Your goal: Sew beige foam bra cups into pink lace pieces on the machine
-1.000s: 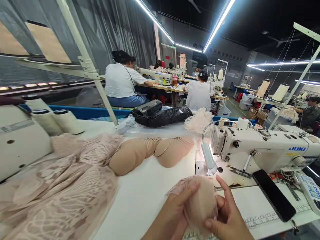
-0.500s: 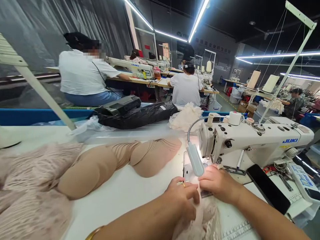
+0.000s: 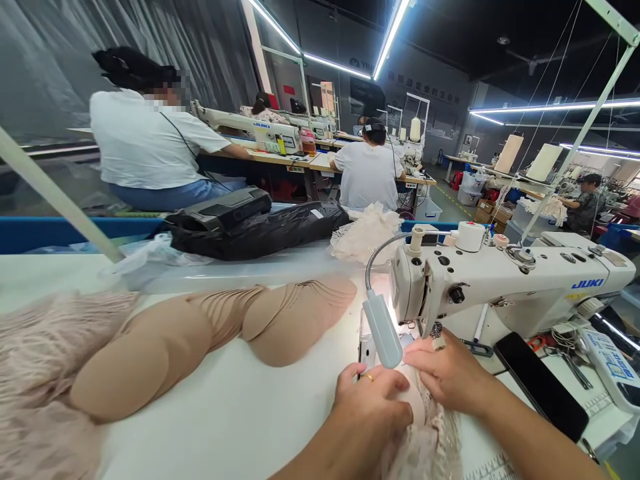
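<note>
My left hand (image 3: 369,408) is curled over a pale pink lace-covered cup (image 3: 425,427) on the white table, just in front of the white JUKI sewing machine (image 3: 505,283). My right hand (image 3: 447,373) presses the same piece from the right, fingers reaching toward the needle area, which the gooseneck lamp (image 3: 383,328) partly hides. Both hands grip the fabric.
A stack of tan moulded cups (image 3: 210,333) lies left of centre, pink lace (image 3: 35,373) at far left. A black phone (image 3: 540,385), scissors and snips lie right of the machine. A black bag (image 3: 255,230) sits at the table's back. Other workers sew at benches behind.
Both hands carried the lace cup from near my body up to the machine's needle area and set it down; the view has swung right and closer.
</note>
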`<state>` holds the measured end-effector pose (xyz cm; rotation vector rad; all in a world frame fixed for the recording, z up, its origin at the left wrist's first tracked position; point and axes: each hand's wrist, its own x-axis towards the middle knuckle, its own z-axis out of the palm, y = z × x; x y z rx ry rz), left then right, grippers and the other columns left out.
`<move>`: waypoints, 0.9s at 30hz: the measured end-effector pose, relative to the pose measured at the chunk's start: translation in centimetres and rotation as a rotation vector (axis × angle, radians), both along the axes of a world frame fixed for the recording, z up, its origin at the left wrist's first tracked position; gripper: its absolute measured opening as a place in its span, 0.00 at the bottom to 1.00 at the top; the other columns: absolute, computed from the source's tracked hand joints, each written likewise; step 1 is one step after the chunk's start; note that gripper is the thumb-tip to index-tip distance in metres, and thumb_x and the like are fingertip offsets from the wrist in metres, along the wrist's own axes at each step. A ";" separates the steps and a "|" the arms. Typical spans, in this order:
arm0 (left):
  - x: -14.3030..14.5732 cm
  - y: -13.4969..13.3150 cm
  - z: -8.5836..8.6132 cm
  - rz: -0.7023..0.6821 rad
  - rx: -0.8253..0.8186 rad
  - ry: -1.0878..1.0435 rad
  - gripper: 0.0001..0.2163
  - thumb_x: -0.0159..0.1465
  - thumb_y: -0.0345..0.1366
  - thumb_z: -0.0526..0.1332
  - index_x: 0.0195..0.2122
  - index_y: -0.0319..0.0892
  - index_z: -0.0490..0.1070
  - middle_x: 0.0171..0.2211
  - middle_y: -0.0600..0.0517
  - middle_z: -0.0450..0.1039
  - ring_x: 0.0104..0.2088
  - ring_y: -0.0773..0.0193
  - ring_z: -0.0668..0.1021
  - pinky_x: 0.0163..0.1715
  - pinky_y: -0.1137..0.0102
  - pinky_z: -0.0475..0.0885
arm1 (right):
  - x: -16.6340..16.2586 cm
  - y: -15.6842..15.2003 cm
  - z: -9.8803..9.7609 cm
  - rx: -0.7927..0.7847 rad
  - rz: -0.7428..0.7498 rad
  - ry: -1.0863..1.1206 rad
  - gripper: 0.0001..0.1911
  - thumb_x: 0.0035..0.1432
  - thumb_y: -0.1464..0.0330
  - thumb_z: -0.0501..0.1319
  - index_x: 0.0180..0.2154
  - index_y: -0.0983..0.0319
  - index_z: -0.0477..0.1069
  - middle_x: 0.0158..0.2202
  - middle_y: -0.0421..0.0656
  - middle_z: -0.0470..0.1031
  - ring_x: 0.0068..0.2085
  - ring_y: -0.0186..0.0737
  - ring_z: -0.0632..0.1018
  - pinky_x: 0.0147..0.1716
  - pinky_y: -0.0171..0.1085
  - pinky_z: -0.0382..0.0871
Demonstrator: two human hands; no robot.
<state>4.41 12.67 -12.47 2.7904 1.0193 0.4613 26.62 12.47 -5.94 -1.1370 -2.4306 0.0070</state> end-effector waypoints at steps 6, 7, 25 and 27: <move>0.2 0.1 -0.3 0.008 -0.053 -0.058 0.14 0.56 0.35 0.68 0.43 0.55 0.79 0.50 0.48 0.79 0.50 0.44 0.77 0.49 0.52 0.70 | 0.0 -0.1 0.1 0.120 -0.053 0.009 0.15 0.58 0.80 0.62 0.41 0.57 0.79 0.47 0.42 0.85 0.43 0.45 0.75 0.45 0.39 0.70; 0.1 0.3 -0.2 0.039 -0.088 -0.065 0.16 0.58 0.33 0.66 0.47 0.55 0.79 0.49 0.48 0.80 0.51 0.44 0.77 0.47 0.54 0.71 | 0.0 -0.1 0.1 0.118 -0.068 -0.007 0.15 0.59 0.80 0.62 0.41 0.57 0.80 0.46 0.43 0.85 0.42 0.45 0.75 0.44 0.39 0.70; -1.4 0.4 3.8 -0.008 -0.275 -0.105 0.16 0.58 0.28 0.62 0.45 0.54 0.76 0.43 0.51 0.74 0.40 0.54 0.79 0.38 0.60 0.77 | -0.2 -0.5 0.8 0.123 -0.062 -0.029 0.16 0.56 0.82 0.59 0.38 0.58 0.77 0.41 0.41 0.84 0.37 0.43 0.70 0.38 0.39 0.63; -1.9 0.8 4.6 -0.042 -0.275 -0.099 0.11 0.58 0.28 0.63 0.39 0.51 0.76 0.44 0.50 0.75 0.43 0.53 0.79 0.41 0.59 0.76 | -0.2 -0.5 0.7 0.116 -0.058 -0.031 0.15 0.57 0.82 0.60 0.39 0.58 0.78 0.42 0.42 0.84 0.37 0.44 0.71 0.39 0.39 0.64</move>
